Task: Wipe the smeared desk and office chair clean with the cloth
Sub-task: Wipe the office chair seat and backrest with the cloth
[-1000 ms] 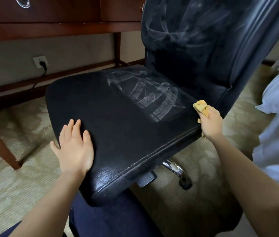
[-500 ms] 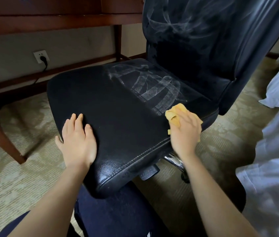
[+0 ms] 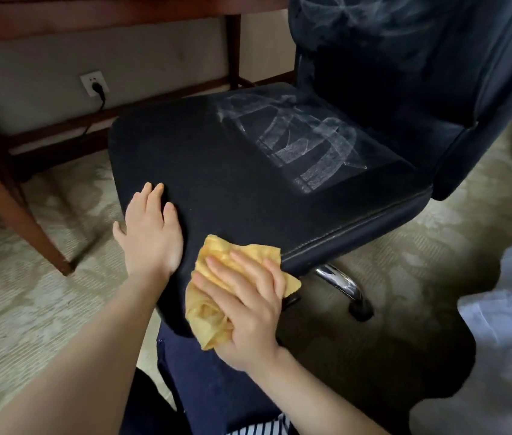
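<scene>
Centrally, black office chair (image 3: pixel 248 171), seat facing the camera, backrest rising at upper right. Near the seat's front corner, yellow cloth (image 3: pixel 217 287), crumpled, pressed flat against the upholstery and spilling over the front edge. On top of it, right hand (image 3: pixel 248 306), fingers spread and laid over the fabric, palm pinning the cloth rather than pinching it. Just beside, to the left, left hand (image 3: pixel 151 233), open and flat on the seat's front-left edge, fingers together and extended, holding nothing, apart from the cloth by a narrow strip of seat. Toward the rear of the seat, white smears (image 3: pixel 304 146) in crossing bands, well apart from the cloth; fainter white streaks (image 3: pixel 358 14) across the top of the backrest. Behind the chair, wooden desk (image 3: pixel 91 20), only its underside rail and legs visible, one leg (image 3: pixel 19 208) slanting down at left. On the wall beneath, white wall socket (image 3: pixel 94 84) with a black plug inserted. Below the seat, chrome chair base (image 3: pixel 342 284) on patterned carpet (image 3: pixel 28 309). At right, white bedding (image 3: pixel 505 324), blurred.
</scene>
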